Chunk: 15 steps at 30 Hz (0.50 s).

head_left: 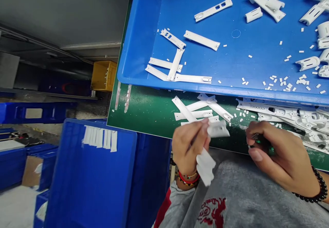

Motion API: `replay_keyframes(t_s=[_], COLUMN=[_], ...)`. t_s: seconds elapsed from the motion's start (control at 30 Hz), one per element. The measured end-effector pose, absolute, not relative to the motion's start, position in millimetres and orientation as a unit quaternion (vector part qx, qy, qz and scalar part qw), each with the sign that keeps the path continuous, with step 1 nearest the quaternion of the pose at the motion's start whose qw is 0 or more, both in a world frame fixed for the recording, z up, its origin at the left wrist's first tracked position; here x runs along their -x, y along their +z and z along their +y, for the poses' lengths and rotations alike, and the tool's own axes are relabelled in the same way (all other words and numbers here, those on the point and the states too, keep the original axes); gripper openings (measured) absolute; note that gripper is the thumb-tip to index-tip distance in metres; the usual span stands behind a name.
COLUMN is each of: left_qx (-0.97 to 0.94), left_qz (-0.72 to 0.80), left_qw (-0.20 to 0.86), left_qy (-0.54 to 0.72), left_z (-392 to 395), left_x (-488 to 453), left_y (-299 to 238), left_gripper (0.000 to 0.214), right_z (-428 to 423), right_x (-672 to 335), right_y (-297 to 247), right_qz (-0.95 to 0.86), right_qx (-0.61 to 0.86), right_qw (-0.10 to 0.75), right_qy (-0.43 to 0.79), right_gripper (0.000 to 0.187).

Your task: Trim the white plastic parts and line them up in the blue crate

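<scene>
My left hand point(189, 145) is closed around a long white plastic part point(207, 164), held upright over my lap just below the edge of the green table point(149, 113). Its upper end point(218, 129) pokes out past my fingers. My right hand point(277, 157) is closed in a pinch on a small tool with a green handle point(264, 145), a short way to the right of the part. More white plastic strips point(197, 109) lie on the green table just behind my hands.
A big blue tray point(144, 67) sits tilted on the table, holding several white strips, curved pieces and small white offcuts. A pile of larger white mouldings point(295, 116) lies at right. Blue crates point(89, 180) stand at left, a yellow bin point(104, 75) behind.
</scene>
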<state>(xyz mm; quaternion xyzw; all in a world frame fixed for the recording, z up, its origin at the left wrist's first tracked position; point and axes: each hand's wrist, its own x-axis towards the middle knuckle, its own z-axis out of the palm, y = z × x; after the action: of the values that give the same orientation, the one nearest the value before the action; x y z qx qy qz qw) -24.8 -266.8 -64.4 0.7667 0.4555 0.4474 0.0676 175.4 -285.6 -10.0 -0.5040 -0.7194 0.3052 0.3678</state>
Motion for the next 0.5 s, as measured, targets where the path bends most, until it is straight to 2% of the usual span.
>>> replay_keyframes(t_s=[0.1,0.17,0.27,0.37,0.43,0.5], left_qx=[-0.794,-0.809,-0.801,-0.780,-0.764,-0.732], left_qz=[0.461,0.467,0.467,0.468,0.461,0.450], left_qw=[-0.057,-0.076,-0.064,0.047,0.182,0.315], left_qy=[0.392,0.349,0.371,0.412,0.414,0.403], left_z=[-244,-233,-236,-254,-265,-272], left_x=[33,34,32,25,17,8], left_y=[-60,-57,-51,-47,-47,-50], left_gripper=[0.034,0.031,0.025,0.020,0.017,0.023], right_z=[-284,-282,-279,-279,-280,-281], right_x=[-177,-178,-178,-178,-177,-177], right_y=[-10,-10,-12,-14,-15,-14], right_qz=[-0.728,-0.737,-0.744,-0.744,-0.744,-0.742], right_qx=[0.517,0.525,0.535,0.531,0.523,0.520], right_qw=[0.343,0.325,0.309,0.301,0.302,0.311], right_qy=[0.290,0.275,0.254,0.270,0.287,0.288], right_gripper=[0.008,0.010,0.019,0.021,0.022,0.025])
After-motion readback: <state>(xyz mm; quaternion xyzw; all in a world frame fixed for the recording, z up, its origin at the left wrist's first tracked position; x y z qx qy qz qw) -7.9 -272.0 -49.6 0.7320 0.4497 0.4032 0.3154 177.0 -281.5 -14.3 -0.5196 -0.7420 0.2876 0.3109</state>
